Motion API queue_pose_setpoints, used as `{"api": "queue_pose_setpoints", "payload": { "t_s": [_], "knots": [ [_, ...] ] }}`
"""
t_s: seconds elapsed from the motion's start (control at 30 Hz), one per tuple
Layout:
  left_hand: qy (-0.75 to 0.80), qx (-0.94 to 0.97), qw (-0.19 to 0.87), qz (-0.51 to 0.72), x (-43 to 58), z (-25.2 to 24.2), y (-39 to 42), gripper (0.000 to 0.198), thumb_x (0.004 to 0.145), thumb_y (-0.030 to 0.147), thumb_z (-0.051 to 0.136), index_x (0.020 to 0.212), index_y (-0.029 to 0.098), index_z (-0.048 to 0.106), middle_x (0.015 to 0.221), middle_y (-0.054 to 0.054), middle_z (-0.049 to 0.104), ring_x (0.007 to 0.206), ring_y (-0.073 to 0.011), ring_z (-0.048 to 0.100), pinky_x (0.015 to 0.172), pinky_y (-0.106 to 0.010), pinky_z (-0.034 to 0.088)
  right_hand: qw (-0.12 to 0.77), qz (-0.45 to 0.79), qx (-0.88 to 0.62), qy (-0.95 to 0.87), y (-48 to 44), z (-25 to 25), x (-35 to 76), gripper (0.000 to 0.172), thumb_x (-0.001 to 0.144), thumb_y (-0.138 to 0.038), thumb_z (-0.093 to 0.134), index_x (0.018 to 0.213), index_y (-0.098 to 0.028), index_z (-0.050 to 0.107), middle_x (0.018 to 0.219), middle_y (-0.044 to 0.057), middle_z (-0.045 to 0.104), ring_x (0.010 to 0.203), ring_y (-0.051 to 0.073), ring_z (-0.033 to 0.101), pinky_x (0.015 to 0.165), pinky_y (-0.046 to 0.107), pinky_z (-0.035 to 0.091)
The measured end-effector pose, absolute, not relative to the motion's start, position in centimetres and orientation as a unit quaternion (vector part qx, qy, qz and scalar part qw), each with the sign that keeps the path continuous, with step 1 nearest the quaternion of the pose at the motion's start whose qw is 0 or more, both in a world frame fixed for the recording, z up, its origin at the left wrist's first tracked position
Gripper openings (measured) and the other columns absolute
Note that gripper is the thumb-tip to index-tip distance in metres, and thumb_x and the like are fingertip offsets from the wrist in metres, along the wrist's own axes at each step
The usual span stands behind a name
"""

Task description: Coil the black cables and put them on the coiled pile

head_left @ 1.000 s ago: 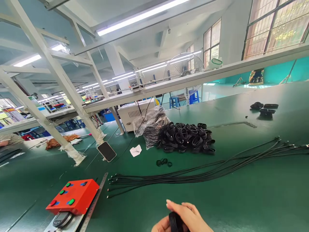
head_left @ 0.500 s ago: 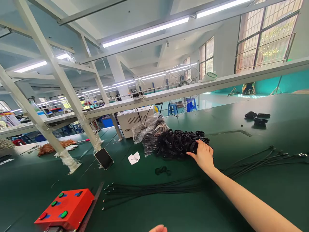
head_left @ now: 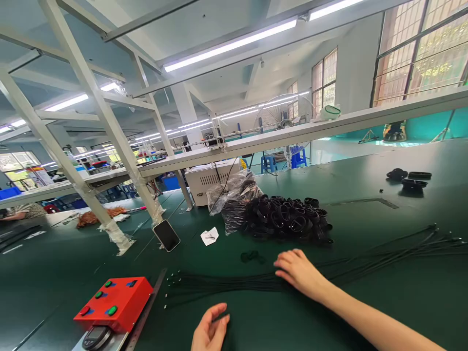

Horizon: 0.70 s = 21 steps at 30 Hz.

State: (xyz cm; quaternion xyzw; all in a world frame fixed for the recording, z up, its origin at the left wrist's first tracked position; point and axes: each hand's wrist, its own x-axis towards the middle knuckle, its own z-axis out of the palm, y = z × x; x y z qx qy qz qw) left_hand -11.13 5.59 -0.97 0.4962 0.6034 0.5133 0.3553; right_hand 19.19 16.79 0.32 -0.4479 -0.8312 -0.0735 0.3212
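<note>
My right hand reaches out over the green table and lies on a bundle of long black cables. Its fingers are stretched out to the left, with the tips on the cables. My left hand shows at the bottom edge, palm up, fingers loosely curled and apart, with nothing clear in it. A pile of coiled black cables sits just beyond my right hand. Some small black loops lie between the pile and the bundle.
A red box with green and red buttons stands at the near left beside a metal ruler and a digital gauge. A phone leans on a white frame leg. A plastic bag, a white machine and a paper scrap lie behind.
My right hand carried a black coil to the pile, then drew back to the long cables. My left hand dropped almost out of view, then rose back in, now holding nothing.
</note>
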Motion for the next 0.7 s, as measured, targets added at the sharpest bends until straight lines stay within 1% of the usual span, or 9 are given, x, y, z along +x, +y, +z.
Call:
{"api": "queue_pose_setpoints", "payload": {
  "t_s": [0.07,0.13,0.2,0.27,0.4,0.5,0.57,0.63,0.7],
  "knots": [
    [0.605,0.541,0.306,0.497,-11.5,0.2,7.1,0.035,0.078,0.047,0.067,0.101,0.022,0.073,0.116,-0.013,0.073,0.111,-0.0324,0.067,0.101,-0.046,0.050,0.300,-0.067,-0.406,-0.861,15.1,-0.2,17.6,0.022,0.096,-0.021,0.052,0.095,-0.025,0.073,0.093,0.004,0.073,0.086,0.022,0.065,0.091,0.038,0.045],
    [0.611,0.571,0.268,0.478,-11.8,0.9,8.6,0.030,0.081,0.040,0.063,0.103,0.023,0.074,0.124,-0.012,0.070,0.121,-0.0334,0.061,0.111,-0.050,0.039,0.293,-0.070,-0.391,-0.870,14.2,-0.5,16.6,0.027,0.096,-0.014,0.048,0.091,-0.021,0.074,0.088,0.006,0.073,0.083,0.022,0.064,0.093,0.040,0.045],
    [0.608,0.608,0.240,0.451,-11.9,1.2,9.9,0.029,0.083,0.033,0.058,0.105,0.024,0.074,0.127,-0.011,0.069,0.126,-0.0329,0.057,0.114,-0.052,0.034,0.290,-0.075,-0.381,-0.875,14.2,-0.5,16.2,0.033,0.095,-0.009,0.044,0.083,-0.021,0.073,0.081,0.006,0.072,0.081,0.023,0.063,0.094,0.042,0.044],
    [0.593,0.651,0.223,0.418,-11.8,1.2,11.0,0.030,0.085,0.029,0.055,0.108,0.027,0.075,0.124,-0.009,0.071,0.124,-0.0312,0.058,0.113,-0.051,0.035,0.288,-0.078,-0.371,-0.879,14.5,-0.3,16.3,0.036,0.095,-0.007,0.044,0.077,-0.022,0.071,0.075,0.004,0.070,0.079,0.022,0.062,0.096,0.042,0.044],
    [0.562,0.721,0.177,0.366,-11.7,1.4,12.3,0.027,0.085,0.026,0.056,0.103,0.031,0.076,0.107,-0.006,0.076,0.108,-0.0301,0.066,0.112,-0.051,0.036,0.282,-0.084,-0.356,-0.887,14.3,0.1,16.4,0.028,0.093,-0.010,0.051,0.079,-0.024,0.071,0.078,0.003,0.071,0.079,0.021,0.061,0.095,0.041,0.044],
    [0.552,0.748,0.130,0.346,-12.1,1.6,12.8,0.025,0.087,0.027,0.055,0.095,0.030,0.078,0.093,-0.007,0.075,0.095,-0.0292,0.068,0.104,-0.047,0.044,0.278,-0.096,-0.356,-0.887,13.6,0.2,16.3,0.032,0.091,-0.005,0.047,0.076,-0.022,0.070,0.075,0.004,0.069,0.078,0.022,0.060,0.093,0.041,0.045],
    [0.551,0.757,0.099,0.336,-12.4,1.6,13.0,0.028,0.090,0.027,0.050,0.092,0.030,0.078,0.090,-0.007,0.074,0.088,-0.0281,0.069,0.093,-0.043,0.050,0.279,-0.100,-0.356,-0.886,13.2,0.2,16.3,0.034,0.091,-0.003,0.045,0.074,-0.021,0.069,0.072,0.005,0.068,0.077,0.022,0.059,0.091,0.040,0.046],
    [0.548,0.766,0.075,0.326,-12.5,1.4,12.9,0.030,0.092,0.029,0.047,0.091,0.029,0.077,0.090,-0.007,0.074,0.084,-0.0270,0.069,0.086,-0.040,0.054,0.285,-0.098,-0.356,-0.885,13.1,0.2,16.3,0.033,0.091,-0.004,0.045,0.073,-0.021,0.067,0.073,0.005,0.067,0.076,0.022,0.058,0.089,0.039,0.046],
    [0.540,0.778,0.059,0.316,-12.5,1.0,12.7,0.030,0.092,0.032,0.047,0.093,0.029,0.077,0.093,-0.007,0.075,0.087,-0.0266,0.070,0.087,-0.040,0.054,0.295,-0.094,-0.360,-0.880,13.2,0.2,16.2,0.029,0.090,-0.006,0.048,0.071,-0.021,0.065,0.074,0.004,0.066,0.075,0.021,0.058,0.086,0.039,0.047]
  ]
}}
